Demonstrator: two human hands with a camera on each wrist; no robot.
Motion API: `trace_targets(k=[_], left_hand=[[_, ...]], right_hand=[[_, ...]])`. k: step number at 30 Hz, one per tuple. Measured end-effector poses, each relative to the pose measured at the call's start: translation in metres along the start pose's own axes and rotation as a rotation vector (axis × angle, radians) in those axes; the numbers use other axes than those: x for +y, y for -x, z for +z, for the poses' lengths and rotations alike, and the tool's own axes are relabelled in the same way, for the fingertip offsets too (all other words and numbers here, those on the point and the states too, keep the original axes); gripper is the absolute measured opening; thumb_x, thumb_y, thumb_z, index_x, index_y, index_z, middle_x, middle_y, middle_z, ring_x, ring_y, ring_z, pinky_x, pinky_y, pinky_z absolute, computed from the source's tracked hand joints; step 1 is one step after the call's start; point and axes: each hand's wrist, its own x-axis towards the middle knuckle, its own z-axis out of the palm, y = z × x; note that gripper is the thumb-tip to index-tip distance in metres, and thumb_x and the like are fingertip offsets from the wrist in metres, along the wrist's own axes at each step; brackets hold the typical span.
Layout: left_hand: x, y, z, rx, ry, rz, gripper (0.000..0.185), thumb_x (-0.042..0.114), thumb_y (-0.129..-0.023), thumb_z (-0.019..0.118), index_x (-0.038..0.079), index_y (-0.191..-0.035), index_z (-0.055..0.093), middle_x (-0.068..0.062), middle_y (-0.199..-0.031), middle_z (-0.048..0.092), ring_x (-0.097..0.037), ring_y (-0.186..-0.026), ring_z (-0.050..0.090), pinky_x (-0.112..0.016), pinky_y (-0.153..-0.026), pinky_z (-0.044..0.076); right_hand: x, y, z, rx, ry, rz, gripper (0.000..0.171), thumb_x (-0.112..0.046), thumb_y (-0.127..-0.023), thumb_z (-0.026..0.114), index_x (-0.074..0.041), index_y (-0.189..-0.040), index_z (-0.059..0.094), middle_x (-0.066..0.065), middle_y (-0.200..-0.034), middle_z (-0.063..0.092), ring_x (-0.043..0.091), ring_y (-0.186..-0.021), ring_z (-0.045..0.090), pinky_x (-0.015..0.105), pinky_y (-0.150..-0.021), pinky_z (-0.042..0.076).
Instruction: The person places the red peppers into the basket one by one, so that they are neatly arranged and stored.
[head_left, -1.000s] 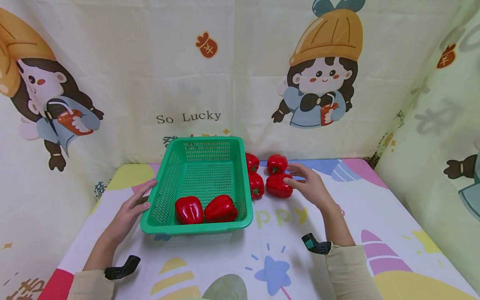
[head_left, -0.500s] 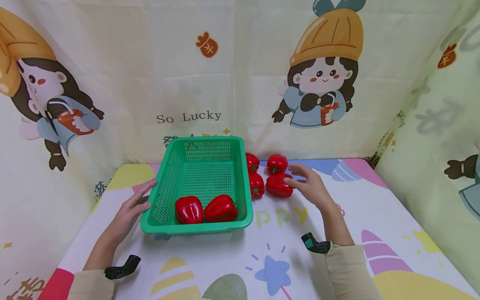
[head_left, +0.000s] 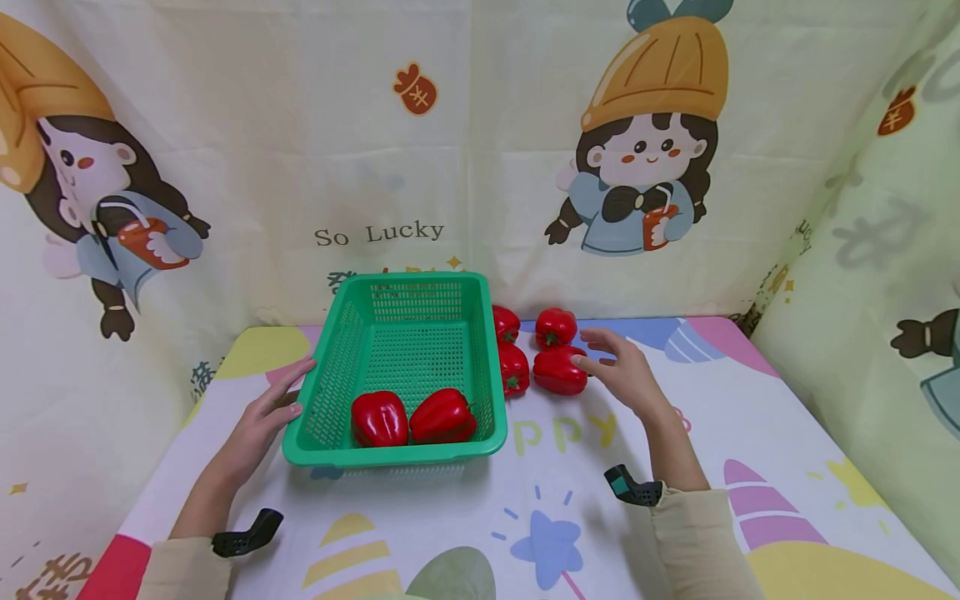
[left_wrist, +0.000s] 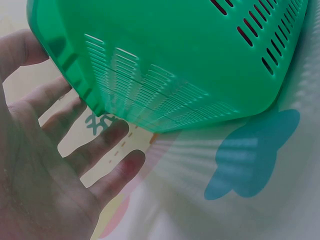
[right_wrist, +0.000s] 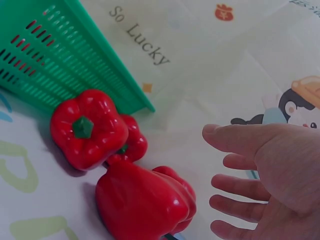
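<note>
A green plastic basket [head_left: 390,457] holds two red bell peppers, one on the left [head_left: 378,419] and one on the right [head_left: 442,417], along its near side. My left hand [head_left: 253,423] is at the basket's left rim, fingers spread and extended along it; the left wrist view shows the palm with nothing in it. Just right of the basket lie several more red bell peppers [head_left: 514,371]. My right hand [head_left: 626,375] hovers beside the nearest right one [head_left: 558,372], its thumb tip overlapping the pepper in the head view. In the right wrist view a gap separates thumb and fingers from the peppers.
A patterned cloth [head_left: 420,517] covers the table, and a printed fabric backdrop [head_left: 510,167] rises behind and at the sides. Two peppers at the back, one by the basket [head_left: 506,323] and one farther right [head_left: 556,327], sit close to the backdrop.
</note>
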Motion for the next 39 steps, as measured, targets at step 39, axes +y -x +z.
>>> trace_targets(k=[39], left_hand=[[0.000,-0.001,0.000,0.001,-0.003,-0.006,0.052,0.027,-0.103,0.039,0.025,-0.153,0.027,0.006,-0.162,0.020,0.001,-0.125,0.035,-0.076,-0.100,0.024]], right_hand=[[0.012,-0.003,0.005,0.005,-0.006,0.037,0.061,-0.028,-0.087,0.070,-0.014,-0.141,0.046,0.014,-0.144,0.048,0.037,-0.133,0.044,0.052,-0.105,0.042]])
